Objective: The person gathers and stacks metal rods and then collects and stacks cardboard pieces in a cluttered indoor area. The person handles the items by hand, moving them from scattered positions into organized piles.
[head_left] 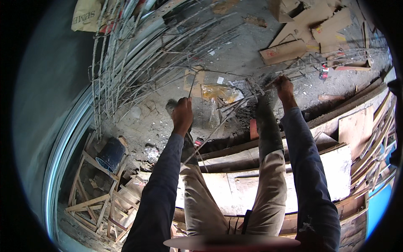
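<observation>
My left hand (pixel 183 116) is closed in a fist around a thin dark metal rod (pixel 192 87), which rises from it and bends near its top. My right hand (pixel 286 90) is reached forward with its fingers curled together at the end of a bundle of thin metal bars (pixel 254 91). What those fingers hold is too small to make out. Between my hands lie a flattened piece of cardboard with brown tape (pixel 222 93) and dark scraps on the dusty floor. A long thin bar (pixel 216 128) slants from the bundle down toward my left leg.
A tall tangle of reinforcing bars (pixel 121 71) leans at the left. Torn cardboard (pixel 298 31) lies at the far right. A dark bucket (pixel 111 154) rests by wooden frames (pixel 90 206) at lower left. White boards (pixel 321 174) and bent planks (pixel 369 157) lie near my legs and to the right.
</observation>
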A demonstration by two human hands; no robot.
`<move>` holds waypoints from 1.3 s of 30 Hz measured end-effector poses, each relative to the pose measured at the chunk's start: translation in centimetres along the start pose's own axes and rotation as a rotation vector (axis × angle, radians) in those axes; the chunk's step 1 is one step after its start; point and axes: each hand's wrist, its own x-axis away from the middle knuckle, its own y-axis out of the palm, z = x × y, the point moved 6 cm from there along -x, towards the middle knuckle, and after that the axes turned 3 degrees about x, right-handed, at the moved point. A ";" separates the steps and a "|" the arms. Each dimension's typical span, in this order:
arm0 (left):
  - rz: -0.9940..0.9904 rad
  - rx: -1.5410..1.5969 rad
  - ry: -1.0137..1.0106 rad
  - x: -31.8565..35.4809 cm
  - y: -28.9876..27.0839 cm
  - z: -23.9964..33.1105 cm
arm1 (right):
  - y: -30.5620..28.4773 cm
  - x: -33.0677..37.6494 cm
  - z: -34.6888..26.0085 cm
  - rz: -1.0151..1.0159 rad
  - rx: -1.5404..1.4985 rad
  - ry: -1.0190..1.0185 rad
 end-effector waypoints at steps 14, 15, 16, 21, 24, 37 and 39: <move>-0.001 0.045 0.164 0.1 -1.4 1.7 | 2.2 4.5 -2.8 -0.126 0.214 -0.251; -0.003 0.045 0.165 0.0 -1.6 1.5 | 2.0 4.5 -2.7 -0.118 0.247 -0.217; 0.016 0.008 0.173 -0.2 -1.9 1.2 | 1.4 4.4 -2.1 -0.094 0.140 -0.118; 0.035 -0.141 0.327 -1.3 -2.9 -0.5 | 0.2 4.0 -2.4 -0.165 0.237 -0.220; 0.046 -0.210 0.409 -2.0 -3.0 -1.4 | 0.0 5.5 -3.3 -0.144 0.430 -0.319; -0.012 -0.390 0.556 -5.3 -6.1 -2.6 | 0.3 9.6 -3.8 0.083 0.203 -0.045; -0.011 -0.268 0.479 -3.9 -5.4 -2.0 | 0.2 10.1 -3.7 0.166 0.212 -0.070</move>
